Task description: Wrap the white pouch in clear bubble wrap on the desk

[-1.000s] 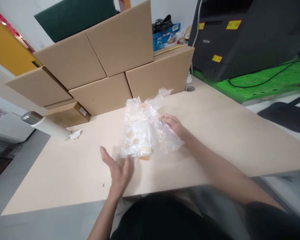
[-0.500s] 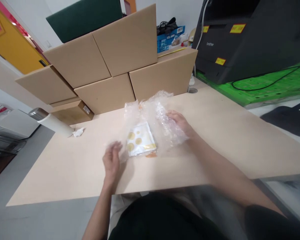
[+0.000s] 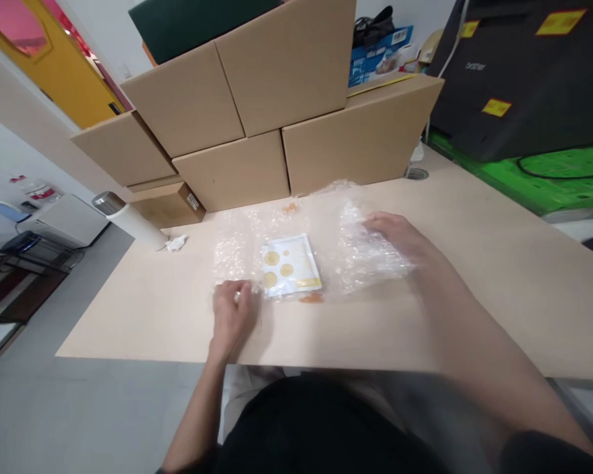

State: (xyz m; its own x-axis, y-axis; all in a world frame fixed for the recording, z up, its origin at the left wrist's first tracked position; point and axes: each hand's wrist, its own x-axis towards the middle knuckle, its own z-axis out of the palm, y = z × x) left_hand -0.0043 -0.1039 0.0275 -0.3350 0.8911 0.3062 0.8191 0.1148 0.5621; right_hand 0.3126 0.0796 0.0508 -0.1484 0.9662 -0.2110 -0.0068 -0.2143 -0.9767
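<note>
A sheet of clear bubble wrap (image 3: 237, 247) lies spread over the table, with bits of orange at its upper and lower edges. On its middle rests a flat white packet (image 3: 291, 264) with gold circles and a yellow strip. My left hand (image 3: 232, 306) is closed on the wrap's lower left corner, thumb and fingers curled together. At the right side, my right hand (image 3: 398, 234) grips the raised, crumpled edge of the wrap, its fingers partly hidden by the plastic. Neither hand touches the packet.
Cardboard boxes (image 3: 232, 178) are stacked along the table's back edge. A white bottle (image 3: 136, 220) stands at the left beside a crumpled tissue (image 3: 176, 242). At the far right, a dark printer (image 3: 514, 79) sits on a green pallet (image 3: 568, 174).
The bubble wrap has opened out flatter, its left part now lying on the table. My left hand has closed on its corner, and my right hand has pulled its side outward. The view has shifted.
</note>
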